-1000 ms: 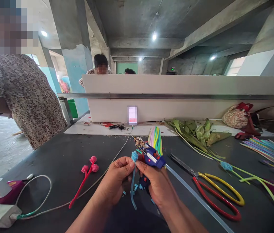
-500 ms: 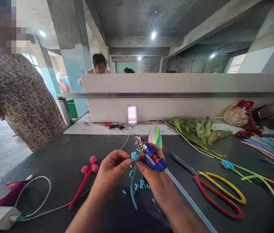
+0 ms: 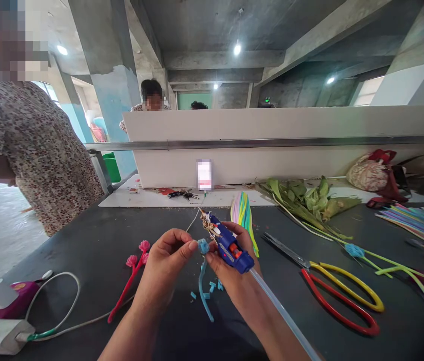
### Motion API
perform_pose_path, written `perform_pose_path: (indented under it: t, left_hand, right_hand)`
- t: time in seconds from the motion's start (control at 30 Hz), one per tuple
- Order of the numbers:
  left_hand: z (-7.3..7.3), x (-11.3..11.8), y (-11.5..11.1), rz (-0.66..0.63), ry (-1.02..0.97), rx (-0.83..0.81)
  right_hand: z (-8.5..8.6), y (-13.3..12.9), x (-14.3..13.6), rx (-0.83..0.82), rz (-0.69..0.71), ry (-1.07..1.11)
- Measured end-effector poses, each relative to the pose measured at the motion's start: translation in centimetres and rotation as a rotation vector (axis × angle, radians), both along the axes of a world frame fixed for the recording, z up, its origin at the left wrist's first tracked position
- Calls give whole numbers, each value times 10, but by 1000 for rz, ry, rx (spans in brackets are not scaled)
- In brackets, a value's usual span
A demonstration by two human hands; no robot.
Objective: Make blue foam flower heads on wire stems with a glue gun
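My left hand (image 3: 164,263) pinches a small blue fuzzy flower head (image 3: 203,245) between thumb and fingertips. A blue pipe-cleaner stem (image 3: 203,291) hangs below it. My right hand (image 3: 232,276) is closed around a blue hot glue gun (image 3: 230,246), its nozzle pointing up and left, above the flower. The thumb and fingertip of that hand also reach the flower's right side. From the gun's back end a long clear glue stick (image 3: 283,312) runs toward me. Short blue cut pieces (image 3: 207,296) lie on the table under my hands.
Red-and-yellow-handled scissors (image 3: 304,263) lie to the right. A pink flower stem (image 3: 125,292) and white chargers (image 3: 3,333) with a cable are on the left. Pipe cleaners (image 3: 242,215), green leaves (image 3: 315,203) and a phone (image 3: 204,174) lie farther back. A person (image 3: 42,150) stands at left.
My hands, the blue flower and the glue gun have shifted slightly left. The flower stays between my fingers. At left, the standing person's forearm has shifted slightly.
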State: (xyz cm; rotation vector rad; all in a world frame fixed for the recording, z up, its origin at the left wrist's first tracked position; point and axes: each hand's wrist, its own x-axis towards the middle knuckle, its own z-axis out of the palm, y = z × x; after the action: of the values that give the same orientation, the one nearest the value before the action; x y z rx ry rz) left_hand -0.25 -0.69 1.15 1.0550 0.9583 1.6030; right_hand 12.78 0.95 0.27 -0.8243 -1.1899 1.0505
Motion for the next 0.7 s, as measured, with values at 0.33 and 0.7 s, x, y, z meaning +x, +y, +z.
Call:
perform_pose_path:
  t: [0.33, 0.7]
  left_hand:
    - [-6, -11, 11, 61, 94, -36]
    - [7, 8, -1, -229, 1116, -138]
  right_hand:
    - [23, 6, 47, -64, 31, 66]
    - [30, 17, 75, -80, 237, 298]
